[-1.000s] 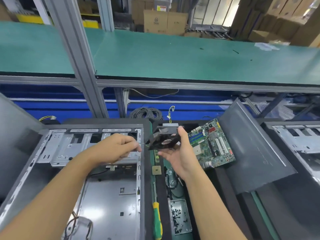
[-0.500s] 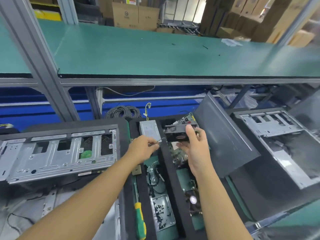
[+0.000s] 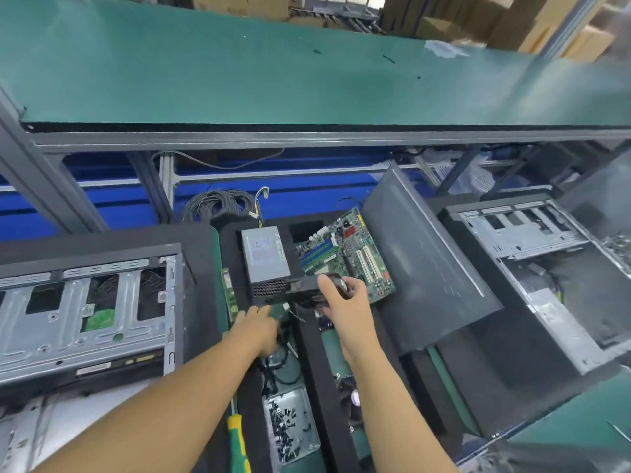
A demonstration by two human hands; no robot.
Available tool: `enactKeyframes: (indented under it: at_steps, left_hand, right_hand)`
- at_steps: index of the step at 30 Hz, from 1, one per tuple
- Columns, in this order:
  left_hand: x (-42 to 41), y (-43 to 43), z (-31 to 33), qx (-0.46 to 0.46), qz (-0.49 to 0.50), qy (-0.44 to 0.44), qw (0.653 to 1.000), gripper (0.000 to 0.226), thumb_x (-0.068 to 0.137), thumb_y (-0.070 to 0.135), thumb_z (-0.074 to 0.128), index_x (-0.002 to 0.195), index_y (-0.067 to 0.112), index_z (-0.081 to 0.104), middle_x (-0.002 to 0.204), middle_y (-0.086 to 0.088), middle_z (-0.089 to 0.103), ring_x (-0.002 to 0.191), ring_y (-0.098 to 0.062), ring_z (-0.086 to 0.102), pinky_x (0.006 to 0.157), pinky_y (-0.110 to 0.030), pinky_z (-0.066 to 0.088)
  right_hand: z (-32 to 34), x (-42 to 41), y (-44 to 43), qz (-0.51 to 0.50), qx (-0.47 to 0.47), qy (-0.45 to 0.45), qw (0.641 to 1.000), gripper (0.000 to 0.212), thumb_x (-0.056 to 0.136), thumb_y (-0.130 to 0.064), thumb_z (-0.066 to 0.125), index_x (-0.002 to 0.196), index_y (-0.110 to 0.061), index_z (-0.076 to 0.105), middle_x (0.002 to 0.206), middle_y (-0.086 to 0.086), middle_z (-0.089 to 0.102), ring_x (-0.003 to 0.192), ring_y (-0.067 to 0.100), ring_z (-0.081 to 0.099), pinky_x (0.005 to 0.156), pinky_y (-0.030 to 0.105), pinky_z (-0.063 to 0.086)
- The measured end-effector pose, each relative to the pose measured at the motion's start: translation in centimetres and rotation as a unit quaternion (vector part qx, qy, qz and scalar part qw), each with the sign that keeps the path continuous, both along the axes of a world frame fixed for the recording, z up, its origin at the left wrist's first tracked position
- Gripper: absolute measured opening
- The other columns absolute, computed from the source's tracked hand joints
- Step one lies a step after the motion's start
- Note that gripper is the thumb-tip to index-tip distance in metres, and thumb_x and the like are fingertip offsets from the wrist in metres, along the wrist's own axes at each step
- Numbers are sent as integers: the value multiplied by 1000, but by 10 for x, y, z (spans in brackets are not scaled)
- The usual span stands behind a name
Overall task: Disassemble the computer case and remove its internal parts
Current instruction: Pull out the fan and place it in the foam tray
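Gripping a black square case fan [image 3: 304,287], the right hand [image 3: 346,310] holds it at the near end of the grey metal power supply box [image 3: 264,254], beside the green motherboard [image 3: 353,254]. Close by, the left hand [image 3: 257,327] sits near the fan's thin wire [image 3: 294,315]; it is blurred, so its grip cannot be told.

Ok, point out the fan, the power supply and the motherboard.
fan [image 3: 302,287], head view, black frame.
power supply [image 3: 264,252], head view, grey top face.
motherboard [image 3: 351,249], head view, middle of the board.
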State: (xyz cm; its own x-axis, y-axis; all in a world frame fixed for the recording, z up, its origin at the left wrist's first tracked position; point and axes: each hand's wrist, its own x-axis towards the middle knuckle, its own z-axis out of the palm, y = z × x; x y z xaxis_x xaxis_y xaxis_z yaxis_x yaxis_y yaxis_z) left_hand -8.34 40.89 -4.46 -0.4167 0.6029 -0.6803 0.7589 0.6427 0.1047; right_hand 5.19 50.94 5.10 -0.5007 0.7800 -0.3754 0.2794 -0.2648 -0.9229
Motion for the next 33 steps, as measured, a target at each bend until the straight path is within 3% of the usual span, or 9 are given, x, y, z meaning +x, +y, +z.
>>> enactKeyframes:
  at_steps: [2,4,7,9,14,18,23,30,33]
  left_hand:
    - [-2,2,-14,-25,-19,17,999,47,92,33,50,138,29,53,164,2,17,146,-27,19,113,-52,22]
    - [1,6,-17,-31,-45,54,997,42,91,32,46,131,24,57,156,3,35,140,-20,34,112,-48,16]
    - [9,11,-12,-32,-10,68,997,27,92,21,46,113,21,64,116,5,63,114,-17,58,118,-49,7]
    - [12,11,-8,-30,-12,73,997,25,91,14,45,107,20,63,104,4,63,110,-18,60,119,-48,8]
    - [14,10,3,-77,-57,32,995,45,93,16,45,137,15,50,137,0,54,133,-22,45,119,-50,8]
    - [20,4,7,-128,-125,-2,984,56,94,20,47,149,15,37,158,-3,26,143,-24,30,119,-52,11]
    - [37,-4,3,-165,-174,-19,970,62,97,27,46,155,19,25,160,-11,21,147,-29,19,116,-53,12]
    - [39,-10,2,-128,-152,-8,980,66,99,29,49,157,21,20,162,-12,19,149,-30,17,120,-52,2]
    - [41,-10,3,-136,-143,-12,980,70,98,28,51,159,22,16,164,-11,14,150,-31,12,120,-52,1]
  right_hand:
    - [-1,-1,0,-12,24,-3,1000,58,60,-67,76,104,-37,52,111,-4,68,103,15,67,92,36,54]
    - [-1,-2,0,-4,47,-8,999,50,67,-63,77,103,-39,52,112,-9,67,97,5,65,80,24,50]
    - [-4,-5,1,16,68,-13,997,42,75,-55,78,105,-42,52,111,-13,63,88,-8,61,70,11,45]
    - [-9,-12,0,40,85,-20,995,43,77,-51,80,106,-39,51,113,-9,63,93,2,62,76,15,47]
    - [-28,-44,-8,120,152,-94,977,57,76,-53,80,114,-26,48,119,-4,51,112,16,52,94,31,44]
    - [-54,-64,-18,181,207,-168,947,62,75,-55,79,114,-27,40,124,0,42,113,19,38,90,30,35]
    - [-86,-71,-36,199,304,-268,892,62,77,-59,77,113,-22,40,129,6,36,118,27,36,84,34,37]
    - [-98,-83,-45,217,389,-283,849,58,84,-56,71,120,-19,47,134,8,34,118,30,36,77,34,44]
    - [-101,-88,-41,300,418,-352,782,59,87,-60,66,127,-20,48,136,13,38,122,33,36,79,38,50]
